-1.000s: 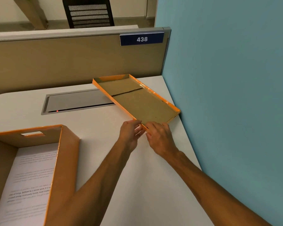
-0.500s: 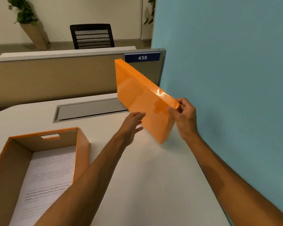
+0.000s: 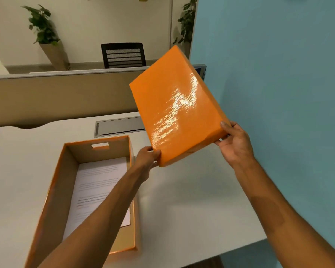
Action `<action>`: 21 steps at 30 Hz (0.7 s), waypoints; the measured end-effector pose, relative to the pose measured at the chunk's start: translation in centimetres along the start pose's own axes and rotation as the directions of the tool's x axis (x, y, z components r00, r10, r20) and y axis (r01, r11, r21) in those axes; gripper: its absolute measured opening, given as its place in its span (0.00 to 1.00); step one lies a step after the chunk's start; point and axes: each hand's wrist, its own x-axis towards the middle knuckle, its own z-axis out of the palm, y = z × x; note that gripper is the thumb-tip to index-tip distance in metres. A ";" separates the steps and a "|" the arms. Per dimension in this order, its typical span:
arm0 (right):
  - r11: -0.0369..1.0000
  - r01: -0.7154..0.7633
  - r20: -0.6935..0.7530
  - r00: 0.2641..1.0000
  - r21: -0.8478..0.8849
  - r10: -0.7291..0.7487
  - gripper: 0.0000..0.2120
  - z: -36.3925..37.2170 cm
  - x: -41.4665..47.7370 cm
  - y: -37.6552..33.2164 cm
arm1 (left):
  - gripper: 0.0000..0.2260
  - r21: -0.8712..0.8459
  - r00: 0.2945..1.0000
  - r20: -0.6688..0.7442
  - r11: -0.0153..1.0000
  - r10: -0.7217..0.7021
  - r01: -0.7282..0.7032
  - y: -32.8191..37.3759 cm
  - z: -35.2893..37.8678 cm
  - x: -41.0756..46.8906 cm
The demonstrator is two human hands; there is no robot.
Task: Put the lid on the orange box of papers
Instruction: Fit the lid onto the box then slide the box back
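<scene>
A plant [image 3: 42, 28] stands far left beyond the beige partition [image 3: 56, 97]. On the white desk [image 3: 191, 200] sits the open orange box [image 3: 56, 190], lidless, papers [image 3: 99, 182] lying flat inside it. The left forearm crosses above the box's right wall, and the left hand [image 3: 146, 161] has its fingers curled on the lid's lower-left corner. The lid [image 3: 177, 107] is in the air to the right of the box — tilted steeply, glossy top facing the camera, clear of the desk. The right hand [image 3: 235, 146] pinches the lid's lower-right corner, thumb on top, fingers beneath. Behind is a black chair [image 3: 123, 55]; a blue wall [image 3: 278, 93] fills the right.
</scene>
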 end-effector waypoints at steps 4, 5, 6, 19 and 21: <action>0.993 -0.050 0.041 0.998 -0.108 0.055 0.26 1.2 -2.9 1.3 | 0.20 0.041 0.992 -0.069 0.994 0.103 -0.100 0.5 -5.5 -3.5; 0.987 -0.061 0.048 0.996 -0.151 0.069 0.26 1.5 -3.6 1.8 | 0.19 0.063 0.987 -0.087 0.990 0.134 -0.128 0.8 -6.9 -4.4; 0.979 -0.078 0.057 0.994 -0.188 0.090 0.26 1.8 -4.3 2.4 | 0.19 0.087 0.981 -0.105 0.984 0.162 -0.153 1.1 -8.3 -5.4; 0.767 -0.113 0.082 0.974 -0.631 0.211 0.21 7.2 -11.4 10.4 | 0.24 0.227 0.927 -0.254 0.949 0.275 -0.219 1.3 -21.7 -17.6; 0.752 -0.116 0.097 0.968 -0.648 0.232 0.22 7.4 -12.7 11.4 | 0.24 0.228 0.927 -0.259 0.950 0.272 -0.215 0.2 -22.7 -19.1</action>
